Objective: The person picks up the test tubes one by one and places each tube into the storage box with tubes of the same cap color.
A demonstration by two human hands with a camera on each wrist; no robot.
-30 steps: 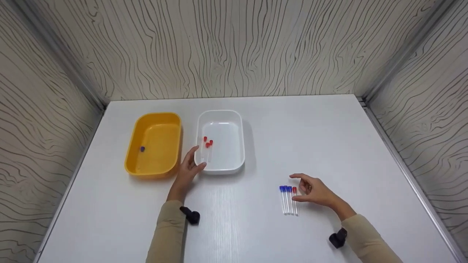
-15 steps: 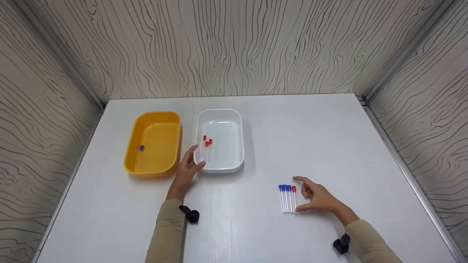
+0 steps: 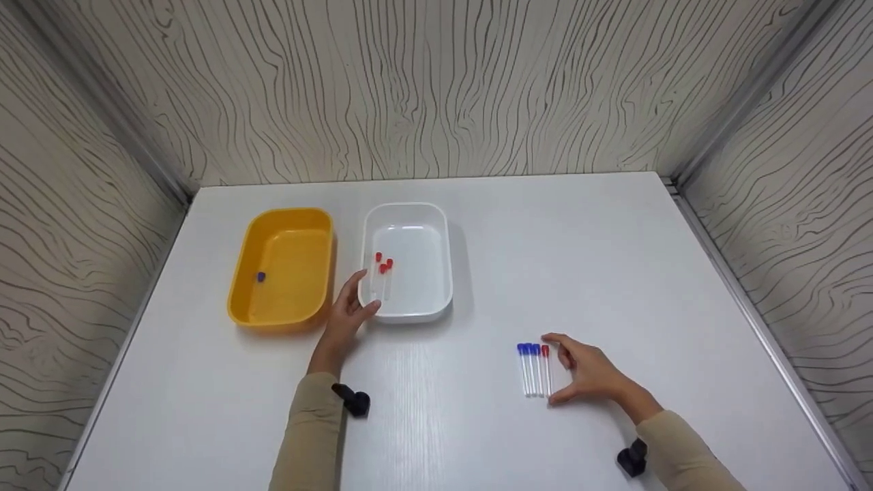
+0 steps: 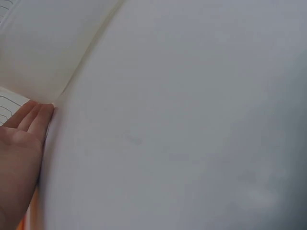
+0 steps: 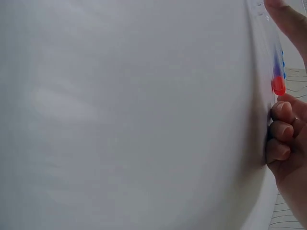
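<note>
My left hand [image 3: 346, 319] rests at the near left corner of a white tray [image 3: 449, 273], its straight fingers against the outer wall. Inside that tray lie three test tubes with red caps [image 3: 389, 262]. My right hand [image 3: 590, 372] spans a red-capped test tube [image 3: 548, 372] lengthwise on the table, the thumb at its bottom and the forefinger at its cap. In the right wrist view the forefinger meets the red cap [image 5: 278, 86], and the other fingers are curled. Three blue-capped test tubes [image 3: 529, 372] lie side by side just left of it.
A yellow tray [image 3: 327, 273] stands left of the white one, with a blue-capped test tube [image 3: 261, 277] in it. Patterned walls [image 3: 423, 88] border the white table [image 3: 580, 239] at the back and both sides. A black wrist camera [image 3: 356, 402] sits on each sleeve.
My right thumb has moved down to the bottom end of the red-capped test tube, and the forefinger has come in to its cap. The left hand stays at the white tray.
</note>
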